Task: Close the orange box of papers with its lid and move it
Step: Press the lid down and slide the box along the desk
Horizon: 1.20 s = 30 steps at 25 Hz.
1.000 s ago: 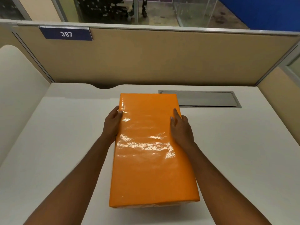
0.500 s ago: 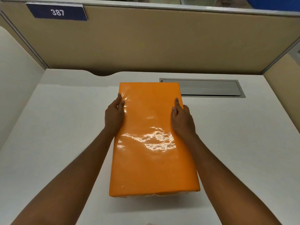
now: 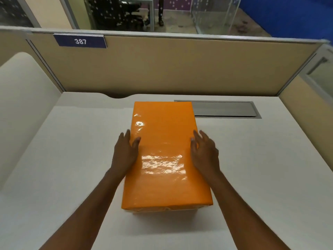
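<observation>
Half a second ago both hands gripped the long sides of the box (image 3: 164,156) with thumbs on its lid (image 3: 163,123); now they have loosened. The left hand (image 3: 124,154) lies along the box's left side, fingers spread and straight, thumb tip resting on the lid's edge. The right hand (image 3: 205,154) sits just beside the box's right side with fingers fanned open; whether it touches the box cannot be told. The view has also tipped up, so more of the room beyond the box shows than before. The box stands lid on, long axis running away from the person, on a white desk (image 3: 72,159), its far right corner overlapping the near left end of a grey cable hatch (image 3: 225,109). Behind the box rises a tan partition (image 3: 171,69) carrying a blue plate (image 3: 80,41) marked 387, to the box's far left. Over the partition are a glass panel (image 3: 214,13) and dark chairs (image 3: 115,13), dim and hard to read. The box's near face is mostly hidden under the lid's overhang, and both forearms are cut off by the bottom edge.
</observation>
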Available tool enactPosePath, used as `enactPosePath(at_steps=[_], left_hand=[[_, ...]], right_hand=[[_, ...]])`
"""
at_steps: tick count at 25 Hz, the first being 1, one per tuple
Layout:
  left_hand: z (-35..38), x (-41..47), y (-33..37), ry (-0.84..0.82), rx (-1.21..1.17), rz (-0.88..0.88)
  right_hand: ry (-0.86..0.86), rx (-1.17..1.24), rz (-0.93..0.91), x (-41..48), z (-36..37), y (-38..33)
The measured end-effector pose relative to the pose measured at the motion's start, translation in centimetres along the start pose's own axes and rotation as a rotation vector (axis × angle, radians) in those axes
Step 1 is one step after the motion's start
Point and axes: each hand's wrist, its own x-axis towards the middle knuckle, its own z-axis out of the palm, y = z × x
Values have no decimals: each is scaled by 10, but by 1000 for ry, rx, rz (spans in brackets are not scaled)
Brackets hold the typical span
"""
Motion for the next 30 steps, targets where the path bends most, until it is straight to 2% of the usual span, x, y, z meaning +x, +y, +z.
enactPosePath(at_steps=[3, 5, 8, 11, 14, 21, 27, 30], left_hand=[[8, -54, -15, -60, 15, 3], [13, -79, -23, -33, -23, 9], [17, -95, -24, 16, 50, -1], [21, -97, -22, 59, 118, -7], [23, -98, -23, 105, 168, 12], [24, -93, -24, 81, 218, 1], [15, -97, -20, 25, 55, -55], [8, -97, -19, 7, -85, -127]], right_hand=[[-121, -97, 4, -42, 3, 13], [-190, -120, -1, -59, 8, 23], [-244, -65, -10, -74, 13, 31], [-242, 40, -27, -77, 16, 33], [-216, 45, -37, -76, 19, 34], [-196, 41, -21, -74, 19, 32], [-220, 97, -8, -78, 9, 27], [-237, 311, 80, -76, 2, 29]])
